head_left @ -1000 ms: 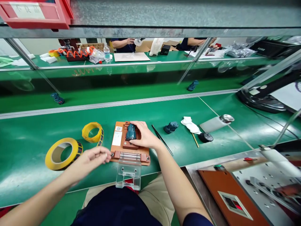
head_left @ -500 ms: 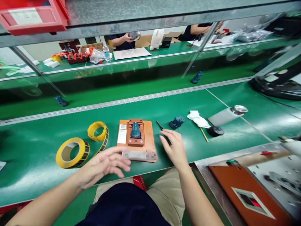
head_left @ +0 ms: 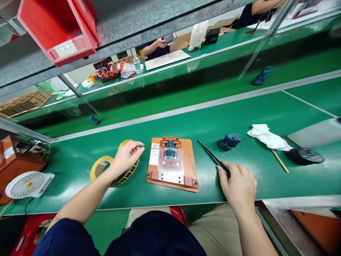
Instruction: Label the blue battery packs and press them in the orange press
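Note:
My left hand (head_left: 127,156) hovers at the yellow label roll (head_left: 100,164) and its curled strip, fingers loosely bent and thumb apart; no held item shows. My right hand (head_left: 238,185) has its fingers closed on the rear end of black tweezers (head_left: 211,153), whose tips point up and left over the bench. Between the hands lies an orange-brown fixture board (head_left: 190,160). Its hinged clear plate (head_left: 170,174) lies flat, reaching over a dark teal tool housing (head_left: 171,145) in the raised nest. A dark blue tool part (head_left: 229,141) stands to the right of the tweezers.
A white cloth (head_left: 269,137) with a wooden stick, and a black-capped item (head_left: 305,155), lie at the right. A small white fan (head_left: 29,185) sits at far left. Overhead are a metal shelf (head_left: 160,25) and a red bin (head_left: 66,35). Co-workers' arms show beyond the glass.
The clear plate has swung down from the board's front over the housing. My left hand has moved to the label roll; my right hand has closed on the tweezers. The view has shifted and tilted.

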Motion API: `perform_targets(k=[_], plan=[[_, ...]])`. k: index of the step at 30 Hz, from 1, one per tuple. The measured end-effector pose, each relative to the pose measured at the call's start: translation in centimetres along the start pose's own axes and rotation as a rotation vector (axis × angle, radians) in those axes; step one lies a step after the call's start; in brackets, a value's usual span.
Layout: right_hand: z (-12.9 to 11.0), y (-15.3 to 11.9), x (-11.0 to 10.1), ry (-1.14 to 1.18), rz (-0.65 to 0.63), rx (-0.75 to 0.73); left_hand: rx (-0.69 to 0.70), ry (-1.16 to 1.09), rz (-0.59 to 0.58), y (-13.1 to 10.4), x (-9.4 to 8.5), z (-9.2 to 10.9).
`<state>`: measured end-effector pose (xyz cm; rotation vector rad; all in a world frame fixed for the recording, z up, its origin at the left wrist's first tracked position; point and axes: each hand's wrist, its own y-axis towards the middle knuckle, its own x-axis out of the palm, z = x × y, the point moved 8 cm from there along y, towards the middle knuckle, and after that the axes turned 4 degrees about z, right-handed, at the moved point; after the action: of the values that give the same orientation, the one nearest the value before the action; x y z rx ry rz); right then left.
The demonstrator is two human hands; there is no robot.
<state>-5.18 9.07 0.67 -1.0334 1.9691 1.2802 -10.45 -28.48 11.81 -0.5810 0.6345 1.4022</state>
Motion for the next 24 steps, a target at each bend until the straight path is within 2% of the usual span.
perform_targets(k=[1, 3, 8, 10, 13, 15, 17, 20, 24], plan=[[0.1, 0.0, 0.1, 0.010, -0.007, 0.002, 0.052, 0.165, 0.059, 0.3, -1.1, -0.3], [0.5, 0.0, 0.3, 0.043, -0.005, 0.018, 0.051, 0.292, 0.070, 1.0, -1.9, -1.6], [1.6, 0.0, -0.1, 0.304, 0.033, 0.140, -0.031, 0.302, -0.022, 2.5, -0.8, -4.0], [1.9, 0.1, -0.6, 0.543, 0.051, 0.306, -0.056, 0.268, -0.004, 2.5, -1.1, -4.7], [1.1, 0.2, -0.7, 1.075, 0.070, 0.627, -0.091, 0.170, 0.062, 1.4, -2.7, -5.3], [-1.4, 0.9, -0.6, 1.369, -0.008, 0.721, -0.107, 0.079, 0.106, -0.1, -3.8, -5.4], [-4.6, 1.7, -0.7, 1.506, -0.133, 0.698, -0.140, -0.109, 0.148, -1.8, -4.3, -5.4], [-9.5, 2.5, -0.9, 1.552, -0.285, 0.573, -0.212, -0.432, 0.243, -4.0, -4.4, -5.7], [-15.9, 2.3, -0.7, 1.536, -0.514, 0.457, -0.281, -0.604, 0.324, -5.5, -3.5, -6.4]])
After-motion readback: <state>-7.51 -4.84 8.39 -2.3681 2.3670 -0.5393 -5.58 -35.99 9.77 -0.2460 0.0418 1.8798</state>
